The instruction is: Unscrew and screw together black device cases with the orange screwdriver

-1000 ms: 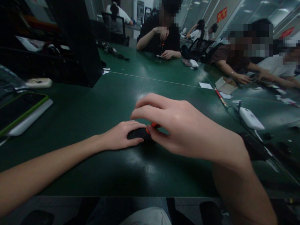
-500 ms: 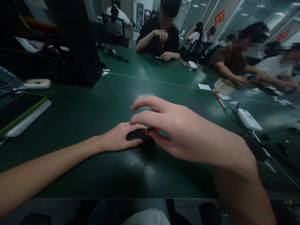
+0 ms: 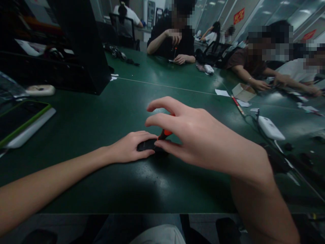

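My left hand (image 3: 130, 146) lies on the green table with thumb and fingers closed round the sides of a small black oblong device (image 3: 146, 145), whose exact kind I cannot make out. Over the device's right end, my right hand (image 3: 188, 130) holds an orange-and-black screwdriver (image 3: 165, 133). The handle leans up to the right, partly hidden behind the fingers. Its tip is hidden near the device, so contact cannot be told. Two right fingers curve outward above the handle, while the thumb is beside its lower part.
At left, a green-edged phone (image 3: 24, 117) rests on a white block. A black stand (image 3: 83, 47) rises behind. To the right are a white adapter with cable (image 3: 271, 128), a red-and-white stick (image 3: 238, 105) and a small open box (image 3: 243, 92). Co-workers sit across the table (image 3: 114, 112).
My right hand has risen slightly, and the screwdriver stands more upright, with more of its orange handle showing. My left hand stays in place on the black device.
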`<action>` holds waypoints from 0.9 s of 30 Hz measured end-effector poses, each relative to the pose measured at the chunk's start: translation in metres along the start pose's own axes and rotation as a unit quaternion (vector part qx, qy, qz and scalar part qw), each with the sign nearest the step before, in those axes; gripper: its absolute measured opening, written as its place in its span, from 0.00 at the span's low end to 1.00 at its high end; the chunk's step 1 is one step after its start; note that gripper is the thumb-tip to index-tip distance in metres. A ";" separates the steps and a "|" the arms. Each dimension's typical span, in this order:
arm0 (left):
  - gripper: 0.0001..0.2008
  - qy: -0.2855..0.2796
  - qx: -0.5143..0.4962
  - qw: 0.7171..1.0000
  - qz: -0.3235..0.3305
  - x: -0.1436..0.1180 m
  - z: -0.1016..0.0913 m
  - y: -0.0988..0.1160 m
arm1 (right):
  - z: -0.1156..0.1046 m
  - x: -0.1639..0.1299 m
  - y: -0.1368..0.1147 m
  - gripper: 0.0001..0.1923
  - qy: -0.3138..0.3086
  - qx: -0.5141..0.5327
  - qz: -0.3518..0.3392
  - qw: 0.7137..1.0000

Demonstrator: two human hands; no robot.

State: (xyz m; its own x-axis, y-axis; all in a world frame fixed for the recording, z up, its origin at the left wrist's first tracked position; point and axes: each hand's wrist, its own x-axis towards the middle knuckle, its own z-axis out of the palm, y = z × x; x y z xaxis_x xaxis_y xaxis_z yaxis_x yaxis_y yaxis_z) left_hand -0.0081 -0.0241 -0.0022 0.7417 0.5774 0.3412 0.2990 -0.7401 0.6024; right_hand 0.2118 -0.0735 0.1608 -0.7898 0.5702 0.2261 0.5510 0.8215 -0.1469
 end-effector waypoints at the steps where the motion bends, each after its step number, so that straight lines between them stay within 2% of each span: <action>1: 0.20 -0.003 0.000 1.000 -0.001 0.000 0.000 0.000 | 0.000 0.000 0.001 0.16 0.003 0.002 0.000 1.000; 6: 0.21 0.005 0.002 1.000 0.027 0.000 0.001 -0.001 | -0.002 0.000 0.001 0.20 -0.019 0.031 -0.030 0.999; 8: 0.21 0.010 0.001 0.999 0.034 0.000 0.001 -0.001 | -0.003 0.000 -0.001 0.18 -0.028 0.026 -0.027 0.999; 12: 0.20 0.001 0.000 1.000 0.007 0.000 0.000 0.001 | -0.003 -0.001 -0.002 0.13 -0.030 -0.022 0.009 0.999; 17: 0.20 0.011 0.012 0.999 0.030 0.000 0.001 0.000 | -0.003 -0.002 -0.002 0.20 -0.031 0.019 -0.026 0.999; 23: 0.20 0.006 0.007 1.000 0.011 0.000 0.001 0.000 | -0.001 -0.002 0.000 0.15 -0.014 0.004 0.001 1.000; 27: 0.20 0.006 0.014 1.000 0.018 0.000 0.000 0.000 | -0.002 -0.003 -0.001 0.22 -0.028 0.030 -0.015 0.999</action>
State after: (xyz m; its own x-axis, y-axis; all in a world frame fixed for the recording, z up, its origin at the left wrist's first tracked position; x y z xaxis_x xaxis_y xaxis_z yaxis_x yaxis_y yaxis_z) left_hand -0.0080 -0.0246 -0.0025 0.7449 0.5548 0.3704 0.2898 -0.7693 0.5694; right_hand 0.2145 -0.0763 0.1623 -0.8206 0.5432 0.1778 0.5108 0.8365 -0.1985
